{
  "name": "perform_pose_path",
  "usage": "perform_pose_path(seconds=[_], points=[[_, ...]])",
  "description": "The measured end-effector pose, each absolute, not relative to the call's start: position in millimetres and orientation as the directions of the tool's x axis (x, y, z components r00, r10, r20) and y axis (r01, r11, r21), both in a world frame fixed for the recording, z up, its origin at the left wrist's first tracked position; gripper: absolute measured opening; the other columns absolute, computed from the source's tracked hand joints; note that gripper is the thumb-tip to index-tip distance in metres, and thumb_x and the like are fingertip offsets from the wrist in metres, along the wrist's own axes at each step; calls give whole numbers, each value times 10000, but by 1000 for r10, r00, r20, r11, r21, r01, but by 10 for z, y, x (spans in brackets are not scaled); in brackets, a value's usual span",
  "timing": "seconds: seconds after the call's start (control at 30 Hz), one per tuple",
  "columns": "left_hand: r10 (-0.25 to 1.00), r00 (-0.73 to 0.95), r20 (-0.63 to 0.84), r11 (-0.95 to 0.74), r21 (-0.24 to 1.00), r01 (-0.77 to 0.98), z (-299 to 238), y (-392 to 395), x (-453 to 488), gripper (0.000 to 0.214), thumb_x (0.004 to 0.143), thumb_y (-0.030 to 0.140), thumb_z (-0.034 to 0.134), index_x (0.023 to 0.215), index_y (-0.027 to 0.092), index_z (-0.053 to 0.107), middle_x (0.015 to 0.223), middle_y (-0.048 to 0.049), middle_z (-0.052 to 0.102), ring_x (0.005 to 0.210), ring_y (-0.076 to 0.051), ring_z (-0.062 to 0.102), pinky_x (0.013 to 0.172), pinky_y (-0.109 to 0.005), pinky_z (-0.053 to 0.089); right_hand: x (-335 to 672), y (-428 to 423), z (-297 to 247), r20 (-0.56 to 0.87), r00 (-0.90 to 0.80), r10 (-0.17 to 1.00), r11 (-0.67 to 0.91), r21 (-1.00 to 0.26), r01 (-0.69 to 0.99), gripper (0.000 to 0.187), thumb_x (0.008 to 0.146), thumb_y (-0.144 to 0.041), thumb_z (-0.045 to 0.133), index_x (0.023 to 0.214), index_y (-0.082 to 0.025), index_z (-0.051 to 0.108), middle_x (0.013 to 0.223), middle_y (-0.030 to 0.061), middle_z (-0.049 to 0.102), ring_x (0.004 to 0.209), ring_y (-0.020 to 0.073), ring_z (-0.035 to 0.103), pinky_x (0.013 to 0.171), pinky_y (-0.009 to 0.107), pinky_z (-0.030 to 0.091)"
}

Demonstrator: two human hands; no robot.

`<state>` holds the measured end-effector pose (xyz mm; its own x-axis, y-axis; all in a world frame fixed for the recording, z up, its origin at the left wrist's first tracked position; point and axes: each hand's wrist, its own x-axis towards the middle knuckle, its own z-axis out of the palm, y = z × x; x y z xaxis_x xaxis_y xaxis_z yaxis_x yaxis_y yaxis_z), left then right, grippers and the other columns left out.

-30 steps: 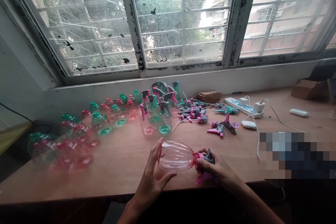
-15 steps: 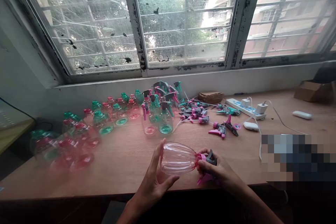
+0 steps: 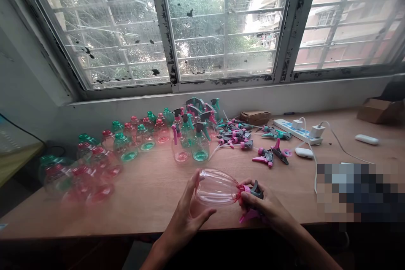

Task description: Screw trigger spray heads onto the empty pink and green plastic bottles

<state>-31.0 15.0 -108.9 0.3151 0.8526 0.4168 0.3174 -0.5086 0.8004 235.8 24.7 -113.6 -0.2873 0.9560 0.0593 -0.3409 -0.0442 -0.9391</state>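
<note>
A clear pink spray bottle [image 3: 217, 187] lies sideways in the air above the table's near edge, its base to the left. My left hand [image 3: 186, 211] cups the base, fingers along its far side and thumb held out below. At the neck, my right hand [image 3: 256, 204] is closed round the pink collar of a grey and pink trigger sprayer [image 3: 257, 192]. The sprayer sits on the bottle's neck, and its pink trigger points down. Whether the collar is fully tight I cannot tell.
Several open pink and green bottles [image 3: 98, 162] stand at the left. Bottles with sprayers fitted [image 3: 201, 143] stand at the middle back, beside a pile of loose trigger sprayers [image 3: 236, 137]. A power strip [image 3: 292, 130], cables and a cardboard box [image 3: 378, 109] are farther right.
The bottle's base has tipped up slightly, and its body has shifted a little right relative to my left hand. My right hand stays closed on the collar. The whole view has shifted slightly.
</note>
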Motion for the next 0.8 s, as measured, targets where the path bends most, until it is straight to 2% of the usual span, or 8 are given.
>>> perform_pose_path(seconds=[0.07,0.2,0.37,0.53,0.63,0.8], points=[[861,306,407,-496,806,322,-1076,141,-308,933,915,378,749,1616,480,140,1699,-25,313,1552,-298,332,1276,-516,256,2360,254,-1143,64,-291,954,-38,-942,-333,404,829,-438,865,990,-168,610,722,5,756,599,162,692,598,276,545],[858,288,426,-510,773,377,-1037,143,-304,862,905,396,755,1609,417,257,1672,-57,359,1561,-323,303,1279,-528,247,2367,263,-1171,63,-278,958,-34,-943,-331,410,836,-431,861,1013,-173,597,737,8,764,599,165,699,604,287,555],[863,292,411,-499,781,376,-1057,172,-303,801,962,386,681,1608,461,214,1691,-24,331,1549,-293,339,1274,-516,264,2367,256,-1184,78,-284,956,-24,-940,-340,390,858,-439,840,1011,-172,599,752,15,772,599,163,700,602,289,568],[869,292,400,-489,789,372,-1031,142,-297,924,892,414,767,1617,448,195,1695,-36,325,1552,-311,330,1275,-509,265,2362,250,-1164,94,-305,948,-9,-948,-319,330,886,-424,815,951,-166,620,767,31,775,597,161,694,588,290,581],[862,289,416,-503,774,385,-1015,139,-302,848,926,404,727,1607,456,226,1688,-31,338,1561,-304,311,1275,-503,267,2363,265,-1176,96,-310,946,-10,-946,-324,325,885,-423,817,938,-168,622,766,33,776,587,157,690,577,286,583],[822,309,479,-569,719,400,-1044,164,-307,701,1024,324,582,1595,502,217,1714,3,276,1588,-268,244,1277,-493,260,2366,289,-1208,85,-316,945,-30,-939,-344,356,877,-455,815,929,-171,605,728,34,782,548,152,692,544,257,551]])
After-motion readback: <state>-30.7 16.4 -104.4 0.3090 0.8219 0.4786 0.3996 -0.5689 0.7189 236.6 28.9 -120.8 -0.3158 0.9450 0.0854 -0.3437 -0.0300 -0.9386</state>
